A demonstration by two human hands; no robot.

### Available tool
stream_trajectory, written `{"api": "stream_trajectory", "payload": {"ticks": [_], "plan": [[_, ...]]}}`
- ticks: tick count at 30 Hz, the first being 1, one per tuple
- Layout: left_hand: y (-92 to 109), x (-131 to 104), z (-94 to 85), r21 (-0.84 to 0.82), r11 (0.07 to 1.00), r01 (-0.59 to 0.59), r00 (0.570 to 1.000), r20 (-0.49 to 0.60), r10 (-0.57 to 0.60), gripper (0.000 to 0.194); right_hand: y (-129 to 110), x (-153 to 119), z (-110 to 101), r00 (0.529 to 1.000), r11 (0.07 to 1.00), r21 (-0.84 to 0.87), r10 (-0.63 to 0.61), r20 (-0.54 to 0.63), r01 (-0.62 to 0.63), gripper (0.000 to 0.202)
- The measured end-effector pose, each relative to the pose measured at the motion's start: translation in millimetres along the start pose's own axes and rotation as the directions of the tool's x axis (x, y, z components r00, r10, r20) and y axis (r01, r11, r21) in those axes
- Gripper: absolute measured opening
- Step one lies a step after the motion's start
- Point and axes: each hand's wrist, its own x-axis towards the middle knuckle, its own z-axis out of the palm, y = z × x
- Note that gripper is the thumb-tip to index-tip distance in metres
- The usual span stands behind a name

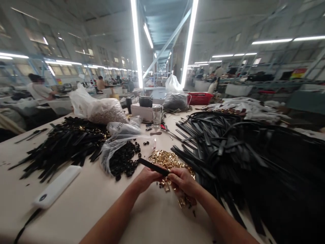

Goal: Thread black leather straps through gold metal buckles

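Note:
A short black strap [153,166] is held by both hands above the table [101,206]. My left hand [148,177] is closed on its middle, from below. The strap's right end is pinched by my right hand [182,180]. Under and behind the hands lies a heap of gold metal buckles [165,157]. Left of it, small black loops [124,157] spill out of a clear plastic bag [105,154]. Long black straps [215,145] are piled on the right, and shorter black straps with gold parts [68,142] on the left.
A white device [58,186] with a black cord lies at the left front. Farther back stand a glass jar [156,117], a white box [141,111], filled plastic bags [101,108] and a red basket [200,98]. A person [39,88] sits at the far left.

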Motion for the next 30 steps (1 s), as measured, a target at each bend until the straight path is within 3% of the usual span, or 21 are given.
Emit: {"api": "stream_trajectory", "payload": {"ticks": [6,10,13,16,24,30], "plan": [[-5.2,3.5,5.0,0.125,0.986,-0.107,0.981,-0.146,0.125,0.027,2.3,1.5,1.7,0.994,0.997,-0.076,-0.002,-0.105,-0.006,0.029],[-4.0,2.5,5.4,0.126,0.986,-0.105,0.993,-0.044,0.111,0.030,3.0,3.3,-0.9,0.977,0.963,-0.268,-0.085,-0.195,0.030,0.027],[-2.9,2.0,6.2,0.128,0.986,-0.111,0.990,-0.070,0.120,0.031,3.6,4.0,-2.3,0.963,0.921,-0.385,-0.158,-0.217,0.065,0.028],[-5.2,2.7,6.4,0.145,0.986,-0.085,0.986,-0.129,0.104,0.030,5.2,3.1,-0.4,0.979,0.948,-0.316,-0.100,-0.175,0.040,0.026],[-10.5,3.0,4.8,0.251,0.965,-0.076,0.987,-0.115,0.108,0.036,11.8,3.1,7.4,0.990,0.996,-0.017,0.089,-0.107,-0.091,0.020],[-12.0,4.8,6.6,0.408,0.901,-0.147,0.952,-0.189,0.241,0.037,18.2,7.5,4.6,0.968,0.993,-0.032,0.101,-0.231,-0.111,0.024]]}}
